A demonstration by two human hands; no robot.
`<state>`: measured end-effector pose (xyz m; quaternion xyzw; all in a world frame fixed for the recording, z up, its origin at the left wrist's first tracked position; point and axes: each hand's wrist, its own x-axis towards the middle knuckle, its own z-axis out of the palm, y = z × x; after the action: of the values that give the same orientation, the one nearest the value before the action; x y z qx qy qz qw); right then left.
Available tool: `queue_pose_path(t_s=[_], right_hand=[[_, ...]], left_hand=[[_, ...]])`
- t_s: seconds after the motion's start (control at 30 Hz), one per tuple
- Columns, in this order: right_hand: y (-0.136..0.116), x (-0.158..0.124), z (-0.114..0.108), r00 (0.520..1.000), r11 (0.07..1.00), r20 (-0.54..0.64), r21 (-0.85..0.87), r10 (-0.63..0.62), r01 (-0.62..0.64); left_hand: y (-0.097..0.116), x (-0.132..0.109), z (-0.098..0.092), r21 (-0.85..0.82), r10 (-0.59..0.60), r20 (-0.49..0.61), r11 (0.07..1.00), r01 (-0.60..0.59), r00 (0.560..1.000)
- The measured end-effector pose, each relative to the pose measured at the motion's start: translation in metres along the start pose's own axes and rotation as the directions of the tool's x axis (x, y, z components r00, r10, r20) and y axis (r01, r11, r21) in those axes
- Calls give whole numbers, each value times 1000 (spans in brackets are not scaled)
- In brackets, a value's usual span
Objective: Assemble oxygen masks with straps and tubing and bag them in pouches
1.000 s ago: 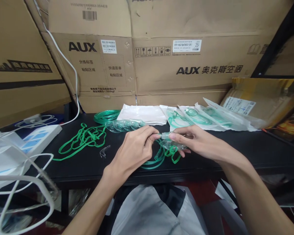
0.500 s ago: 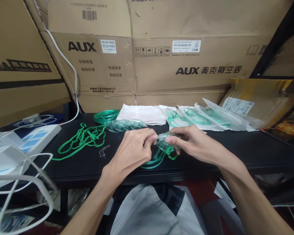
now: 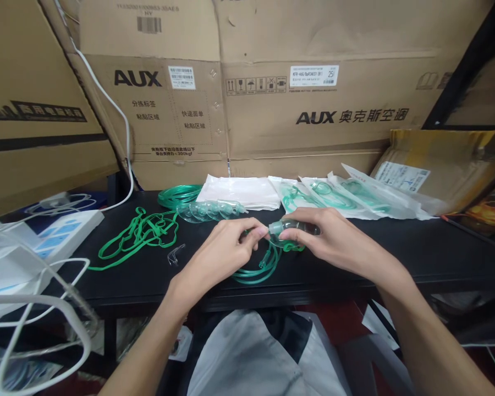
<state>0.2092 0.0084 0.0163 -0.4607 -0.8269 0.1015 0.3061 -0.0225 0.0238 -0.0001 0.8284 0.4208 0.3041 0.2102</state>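
My right hand (image 3: 334,236) grips a clear green mask (image 3: 277,234) by its body, its nozzle turned to the left. At that nozzle the fingers of my left hand (image 3: 239,239) are pinched together; whatever lies between them is too small to tell. Below the hands a coil of green tubing (image 3: 258,275) rests on the black table. A row of clear masks (image 3: 210,210) lies behind my left hand. Further left are a tangle of green elastic straps (image 3: 142,236) and a few thin clear strips (image 3: 175,255).
White sheets (image 3: 239,192) and several packaged green masks (image 3: 334,195) line the table's back. Another green tubing coil (image 3: 177,195) sits back left. A white power strip (image 3: 61,236) with cables stands at the left. Cardboard boxes (image 3: 313,126) rise behind.
The mask in my right hand has turned, so its nozzle points more to the left. My left fingers have shifted slightly right, and more of the tubing coil shows below.
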Motion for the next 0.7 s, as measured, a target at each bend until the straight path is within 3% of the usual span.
queue_pose_path(t_s=[0.1,0.17,0.37,0.7], right_hand=[[1,-1,-1,997,996,9,-39,-75,76],[1,-2,0,995,993,-2,-61,-99,99],[0,-2,4,999,995,-38,-99,-32,28],[-3,-1,-1,998,996,-2,-65,64,-64]], left_hand=[[-5,-1,-6,-68,-28,127,997,37,992],[-6,-1,-7,-79,-30,134,996,41,991],[-3,3,6,5,40,-110,999,-40,993],[-2,4,15,160,171,-192,977,-142,966]])
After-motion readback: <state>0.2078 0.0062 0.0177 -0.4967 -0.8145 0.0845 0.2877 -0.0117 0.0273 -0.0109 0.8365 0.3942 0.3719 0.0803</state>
